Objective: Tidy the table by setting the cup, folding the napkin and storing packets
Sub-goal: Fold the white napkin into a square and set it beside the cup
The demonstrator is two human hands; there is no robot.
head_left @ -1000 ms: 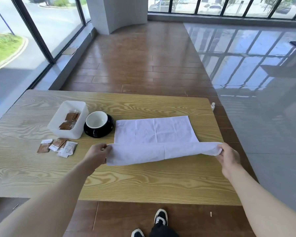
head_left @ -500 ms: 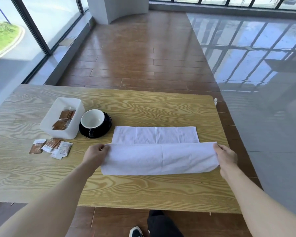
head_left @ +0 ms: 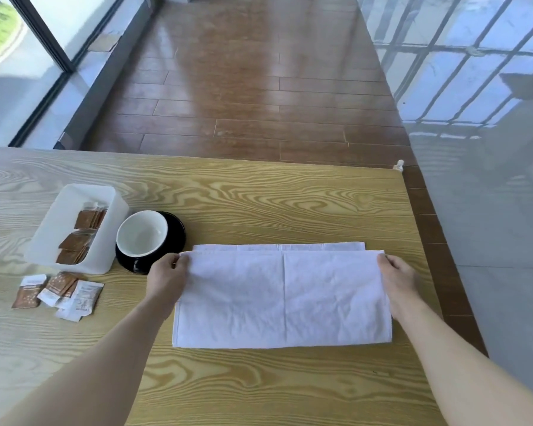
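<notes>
A white napkin (head_left: 282, 298) lies on the wooden table (head_left: 259, 204), folded over so its upper layer nearly reaches the far edge of the lower one. My left hand (head_left: 166, 278) pinches the upper layer's far left corner. My right hand (head_left: 399, 279) pinches its far right corner. A white-lined black cup (head_left: 142, 236) stands on a black saucer (head_left: 177, 230) just left of the napkin. Further left, a white box (head_left: 108, 241) holds brown packets (head_left: 77, 239). Several loose packets (head_left: 59, 293) lie on the table in front of the box.
The table's right edge runs close to the napkin's right end, with grey floor beyond. A small white object (head_left: 399, 165) sits at the table's far right corner. Wooden floor lies past the far edge, and glass walls stand at the left.
Both hands have carried the napkin's near edge away from me and over the rest, laying the top layer almost to the far edge. The view has tilted down and closer.
</notes>
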